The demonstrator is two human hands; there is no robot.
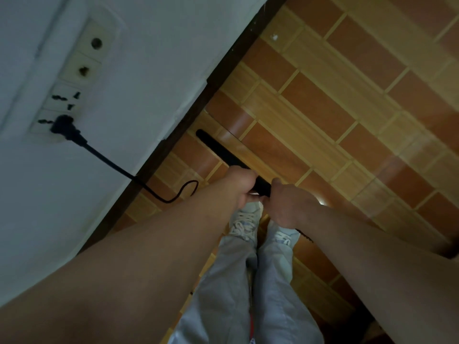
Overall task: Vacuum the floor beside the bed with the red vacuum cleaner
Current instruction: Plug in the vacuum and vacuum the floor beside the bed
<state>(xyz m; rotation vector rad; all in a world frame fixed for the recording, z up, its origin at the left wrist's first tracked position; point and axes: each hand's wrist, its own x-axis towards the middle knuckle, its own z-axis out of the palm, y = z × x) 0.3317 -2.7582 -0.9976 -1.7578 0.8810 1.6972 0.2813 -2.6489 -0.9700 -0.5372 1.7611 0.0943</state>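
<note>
**Two hands grip a black vacuum wand by a wall socket**

Seen from above, a black wand [223,152] slants away over the tiled floor [347,120], its far end near the dark skirting board [198,103]. The left hand [242,187] and right hand [290,204] are side by side, fingers curled tight round the wand's near end. Left of the wand, a black plug [62,122] sits in a wall socket strip [74,83], and its cord [111,165] loops down to the floor. White shoes [244,222] stand just below the hands. The vacuum's red body and the bed are out of view. The wand looks stiff, smooth and probably light, so gripping its near end should steer it well. The slack cord may snag.
</note>
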